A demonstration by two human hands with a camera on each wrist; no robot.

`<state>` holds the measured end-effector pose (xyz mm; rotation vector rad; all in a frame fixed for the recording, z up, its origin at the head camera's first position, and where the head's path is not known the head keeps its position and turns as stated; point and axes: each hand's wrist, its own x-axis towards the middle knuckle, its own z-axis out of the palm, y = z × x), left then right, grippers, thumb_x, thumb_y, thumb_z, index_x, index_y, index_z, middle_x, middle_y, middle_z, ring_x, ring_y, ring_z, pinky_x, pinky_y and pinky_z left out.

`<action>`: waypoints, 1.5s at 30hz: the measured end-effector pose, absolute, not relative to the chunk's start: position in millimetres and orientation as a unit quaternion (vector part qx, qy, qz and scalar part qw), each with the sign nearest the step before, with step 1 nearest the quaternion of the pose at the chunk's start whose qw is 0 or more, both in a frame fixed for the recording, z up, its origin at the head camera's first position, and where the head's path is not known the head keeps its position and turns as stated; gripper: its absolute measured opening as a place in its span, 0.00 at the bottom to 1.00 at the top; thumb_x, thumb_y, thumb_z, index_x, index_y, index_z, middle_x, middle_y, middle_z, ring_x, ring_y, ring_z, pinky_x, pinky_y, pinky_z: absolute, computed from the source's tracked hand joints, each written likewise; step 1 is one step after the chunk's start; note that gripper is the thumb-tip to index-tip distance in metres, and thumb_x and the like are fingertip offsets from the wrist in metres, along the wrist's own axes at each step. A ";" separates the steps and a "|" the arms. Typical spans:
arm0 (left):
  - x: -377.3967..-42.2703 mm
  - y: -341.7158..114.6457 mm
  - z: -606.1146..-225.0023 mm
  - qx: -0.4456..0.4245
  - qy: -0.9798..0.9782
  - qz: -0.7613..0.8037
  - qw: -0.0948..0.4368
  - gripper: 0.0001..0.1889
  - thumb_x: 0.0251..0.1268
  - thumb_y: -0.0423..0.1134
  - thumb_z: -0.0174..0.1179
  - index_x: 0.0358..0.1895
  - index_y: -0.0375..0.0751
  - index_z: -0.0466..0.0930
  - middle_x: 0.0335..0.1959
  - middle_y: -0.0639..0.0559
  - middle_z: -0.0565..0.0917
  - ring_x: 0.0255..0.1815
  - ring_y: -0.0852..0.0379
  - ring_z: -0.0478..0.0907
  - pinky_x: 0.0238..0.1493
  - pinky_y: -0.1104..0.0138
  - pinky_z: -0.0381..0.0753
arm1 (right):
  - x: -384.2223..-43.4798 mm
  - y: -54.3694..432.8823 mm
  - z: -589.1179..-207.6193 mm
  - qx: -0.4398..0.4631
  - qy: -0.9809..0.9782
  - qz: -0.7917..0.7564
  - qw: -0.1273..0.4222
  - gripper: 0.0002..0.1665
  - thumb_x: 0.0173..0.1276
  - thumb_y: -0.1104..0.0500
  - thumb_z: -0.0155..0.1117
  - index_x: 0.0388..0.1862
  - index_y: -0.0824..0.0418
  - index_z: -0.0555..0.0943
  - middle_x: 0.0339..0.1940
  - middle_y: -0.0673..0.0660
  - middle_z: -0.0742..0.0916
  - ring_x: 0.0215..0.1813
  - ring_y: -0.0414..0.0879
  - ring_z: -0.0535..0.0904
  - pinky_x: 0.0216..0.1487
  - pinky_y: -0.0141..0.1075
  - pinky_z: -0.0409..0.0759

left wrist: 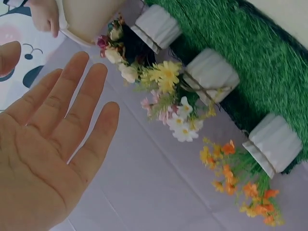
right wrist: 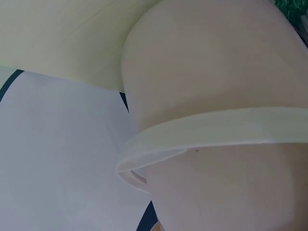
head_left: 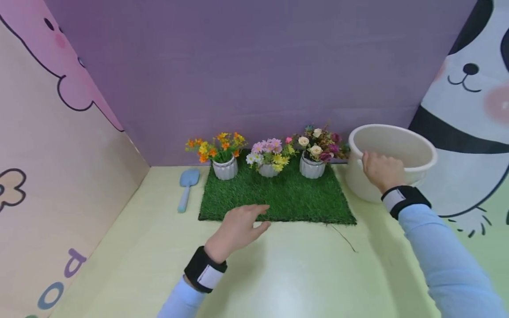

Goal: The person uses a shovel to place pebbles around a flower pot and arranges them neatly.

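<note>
Left hand (head_left: 238, 227): fingers extended, holding nothing, above the near edge of the green artificial-grass mat (head_left: 274, 201). Right hand (head_left: 383, 170) grips the near-left rim of the round off-white plastic bucket (head_left: 397, 143), beside the mat's far right corner. Far edge: 3 white ribbed flowerpots (head_left: 268, 170). Risk: leftward bucket drag could topple the rightmost flowerpot (head_left: 312, 168) via its cream-and-purple blooms (head_left: 316, 150).

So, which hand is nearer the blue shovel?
Left. The left hand hovers right of the shovel, near the mat; the right hand grips the bucket by its rim, much farther right.
</note>
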<state>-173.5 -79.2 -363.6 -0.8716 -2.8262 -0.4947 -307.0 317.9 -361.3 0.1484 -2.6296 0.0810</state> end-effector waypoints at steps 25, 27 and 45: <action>-169.3 -36.6 -365.7 -0.354 -0.918 -0.179 0.027 0.22 0.67 0.51 0.49 0.61 0.46 0.71 0.52 0.54 0.81 0.50 0.58 0.79 0.49 0.65 0.80 | -232.2 305.4 -360.4 0.091 -0.955 -0.009 0.283 0.24 0.72 0.55 0.36 0.14 0.60 0.60 0.05 0.54 0.63 0.08 0.52 0.59 0.05 0.40 0.54; -170.7 -29.7 -363.8 -0.365 -0.913 -0.181 0.019 0.22 0.68 0.51 0.48 0.61 0.47 0.70 0.52 0.55 0.81 0.50 0.59 0.78 0.49 0.67 0.79 | -220.3 304.7 -360.2 0.078 -0.959 -0.003 0.271 0.24 0.72 0.55 0.37 0.14 0.60 0.60 0.05 0.54 0.64 0.08 0.52 0.59 0.05 0.40 0.53; -208.0 84.8 -342.3 -0.489 -0.827 -0.235 0.145 0.19 0.70 0.46 0.47 0.59 0.45 0.72 0.63 0.51 0.71 0.68 0.55 0.61 0.71 0.71 0.52 | -133.0 286.3 -370.9 0.152 -0.864 -0.059 0.477 0.28 0.70 0.51 0.29 0.08 0.57 0.55 0.04 0.48 0.55 0.07 0.44 0.49 0.06 0.34 0.42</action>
